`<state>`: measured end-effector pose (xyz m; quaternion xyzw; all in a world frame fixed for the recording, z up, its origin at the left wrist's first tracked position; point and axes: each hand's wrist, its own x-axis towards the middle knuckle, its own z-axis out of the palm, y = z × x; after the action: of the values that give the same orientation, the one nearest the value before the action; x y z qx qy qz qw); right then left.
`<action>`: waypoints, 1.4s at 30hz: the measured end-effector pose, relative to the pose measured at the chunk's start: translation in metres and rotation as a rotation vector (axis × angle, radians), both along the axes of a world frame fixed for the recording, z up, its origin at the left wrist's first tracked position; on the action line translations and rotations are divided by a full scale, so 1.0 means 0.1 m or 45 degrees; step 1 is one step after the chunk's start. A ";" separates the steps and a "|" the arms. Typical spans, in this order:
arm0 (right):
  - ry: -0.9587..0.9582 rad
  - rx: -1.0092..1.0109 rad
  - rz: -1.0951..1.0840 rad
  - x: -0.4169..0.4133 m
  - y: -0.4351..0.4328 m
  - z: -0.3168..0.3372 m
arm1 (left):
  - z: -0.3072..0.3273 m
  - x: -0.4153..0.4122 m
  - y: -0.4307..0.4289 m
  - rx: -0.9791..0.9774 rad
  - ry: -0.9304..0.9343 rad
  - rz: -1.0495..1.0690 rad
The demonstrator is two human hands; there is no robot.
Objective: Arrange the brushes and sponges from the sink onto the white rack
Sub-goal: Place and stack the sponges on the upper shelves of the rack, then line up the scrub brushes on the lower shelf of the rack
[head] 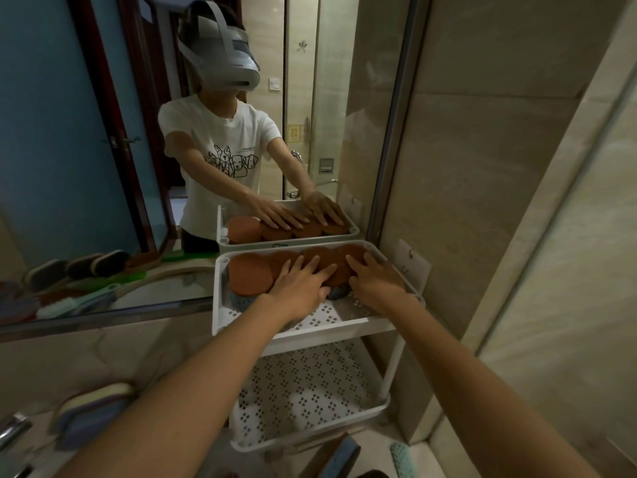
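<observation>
A white perforated rack (341, 320) stands against the mirror, with an upper and a lower shelf (310, 391). Several round brown sponges (248, 274) lie in a row along the back of the upper shelf. My left hand (303, 281) rests flat on the middle sponges, fingers spread. To its right, my right hand (374, 281) presses on the end sponges, fingers apart. A blue-grey item (339, 291) peeks out between my hands. The lower shelf holds nothing. A purple-and-cream sponge (93, 408) lies at the bottom left.
The mirror (103, 167) behind the rack reflects a person, the rack and several brushes on the counter. A blue sponge (339, 457) and a teal brush handle (401, 457) lie at the bottom edge. A tiled wall (482, 201) runs along the right.
</observation>
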<state>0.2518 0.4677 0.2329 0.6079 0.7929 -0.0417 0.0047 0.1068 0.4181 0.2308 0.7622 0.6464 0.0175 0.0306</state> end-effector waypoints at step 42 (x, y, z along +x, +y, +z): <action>0.578 -0.273 -0.121 0.33 -3.19 -2.10 | -2.07 0.10 -2.73 -0.419 -1.432 0.800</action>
<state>0.2849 0.1492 0.0229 0.6155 0.7354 -0.2610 -0.1108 0.1166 0.1452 0.0240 0.3977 0.7176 0.3217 0.4726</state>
